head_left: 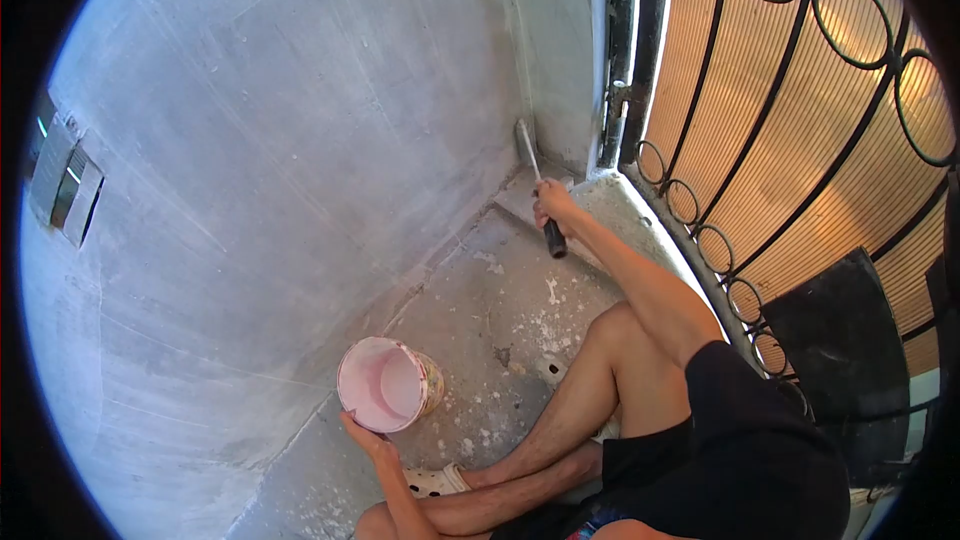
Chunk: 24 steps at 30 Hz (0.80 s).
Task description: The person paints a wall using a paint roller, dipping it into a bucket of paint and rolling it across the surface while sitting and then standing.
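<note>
My right hand is closed around the black handle of a tool with a thin metal shank. The tool's far end rests at the foot of the wall corner, beside the door frame. A bucket, pale pink inside with a patterned outside, tilts toward me near the base of the grey wall. My left hand grips the bucket's near rim. Only a pale inner surface shows inside the bucket.
On the right stands a black metal grille over ribbed amber panels, with a dark panel low down. White specks mark the concrete floor. An opening is in the left wall. My crossed legs and a light clog are below.
</note>
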Each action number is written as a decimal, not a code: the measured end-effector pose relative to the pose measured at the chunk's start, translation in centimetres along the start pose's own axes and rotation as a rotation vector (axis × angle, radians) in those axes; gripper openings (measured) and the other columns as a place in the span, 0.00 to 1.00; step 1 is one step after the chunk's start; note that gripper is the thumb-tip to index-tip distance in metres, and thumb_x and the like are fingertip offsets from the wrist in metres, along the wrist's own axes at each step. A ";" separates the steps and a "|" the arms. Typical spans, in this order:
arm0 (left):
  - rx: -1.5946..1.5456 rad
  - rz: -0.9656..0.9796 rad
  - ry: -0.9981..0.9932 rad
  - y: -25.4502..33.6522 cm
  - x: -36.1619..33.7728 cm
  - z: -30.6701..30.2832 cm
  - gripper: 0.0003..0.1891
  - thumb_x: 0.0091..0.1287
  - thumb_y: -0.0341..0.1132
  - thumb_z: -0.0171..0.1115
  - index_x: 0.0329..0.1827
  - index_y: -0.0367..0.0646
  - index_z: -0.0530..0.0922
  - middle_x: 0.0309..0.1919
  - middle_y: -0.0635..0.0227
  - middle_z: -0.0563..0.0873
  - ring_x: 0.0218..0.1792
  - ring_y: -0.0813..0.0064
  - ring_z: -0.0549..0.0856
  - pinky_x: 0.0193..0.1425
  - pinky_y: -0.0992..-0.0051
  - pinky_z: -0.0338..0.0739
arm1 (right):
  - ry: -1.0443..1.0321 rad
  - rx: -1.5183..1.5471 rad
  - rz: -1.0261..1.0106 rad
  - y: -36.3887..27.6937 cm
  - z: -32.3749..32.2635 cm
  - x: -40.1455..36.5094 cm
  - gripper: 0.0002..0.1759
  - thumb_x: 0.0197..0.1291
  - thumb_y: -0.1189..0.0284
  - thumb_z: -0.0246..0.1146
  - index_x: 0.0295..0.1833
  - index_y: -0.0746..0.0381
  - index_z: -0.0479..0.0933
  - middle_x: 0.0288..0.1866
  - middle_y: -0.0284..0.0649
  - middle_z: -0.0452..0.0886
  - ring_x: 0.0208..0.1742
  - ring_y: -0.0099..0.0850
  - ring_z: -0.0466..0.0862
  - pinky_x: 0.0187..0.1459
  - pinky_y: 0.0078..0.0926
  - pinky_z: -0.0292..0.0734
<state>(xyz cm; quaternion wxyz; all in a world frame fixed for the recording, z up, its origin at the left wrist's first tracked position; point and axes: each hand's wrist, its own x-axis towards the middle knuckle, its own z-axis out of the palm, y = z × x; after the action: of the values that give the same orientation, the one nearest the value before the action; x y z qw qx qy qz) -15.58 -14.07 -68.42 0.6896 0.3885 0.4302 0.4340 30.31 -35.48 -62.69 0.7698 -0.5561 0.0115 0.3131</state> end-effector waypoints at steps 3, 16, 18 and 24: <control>0.009 0.032 -0.032 -0.6 0.8 -0.5 0.19 0.69 0.49 0.46 0.50 0.44 0.73 0.48 0.70 0.77 0.52 0.72 0.76 0.60 0.71 0.68 | -0.109 0.083 0.086 1.4 2.8 -4.7 0.11 0.71 0.62 0.48 0.41 0.57 0.63 0.19 0.31 0.61 0.16 0.20 0.61 0.15 0.20 0.59; -0.001 0.059 0.005 -1.7 1.7 -1.3 0.17 0.69 0.49 0.46 0.44 0.45 0.73 0.43 0.71 0.76 0.48 0.74 0.75 0.56 0.72 0.67 | -0.088 0.064 0.027 2.8 7.3 -7.3 0.11 0.72 0.62 0.47 0.44 0.59 0.64 0.21 0.37 0.67 0.15 0.27 0.67 0.15 0.28 0.65; -0.007 0.053 -0.003 -2.3 2.2 -1.5 0.17 0.69 0.49 0.46 0.44 0.45 0.73 0.43 0.71 0.76 0.48 0.74 0.75 0.55 0.72 0.67 | -0.032 0.026 -0.032 2.8 7.4 -6.2 0.12 0.72 0.62 0.47 0.43 0.60 0.64 0.21 0.37 0.68 0.14 0.27 0.68 0.15 0.28 0.66; -0.046 0.098 -0.054 -2.2 2.4 -1.7 0.17 0.71 0.49 0.44 0.45 0.45 0.73 0.44 0.70 0.77 0.50 0.75 0.76 0.56 0.72 0.68 | 0.042 -0.312 -0.295 1.8 4.9 -4.2 0.14 0.74 0.60 0.46 0.43 0.61 0.64 0.20 0.38 0.68 0.14 0.27 0.70 0.14 0.28 0.68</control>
<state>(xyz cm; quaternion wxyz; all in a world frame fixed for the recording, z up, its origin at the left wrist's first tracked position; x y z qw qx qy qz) -16.02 -12.24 -71.56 0.6876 0.4047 0.3816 0.4666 24.39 -32.86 -60.84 0.7116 -0.6704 -0.1025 0.1836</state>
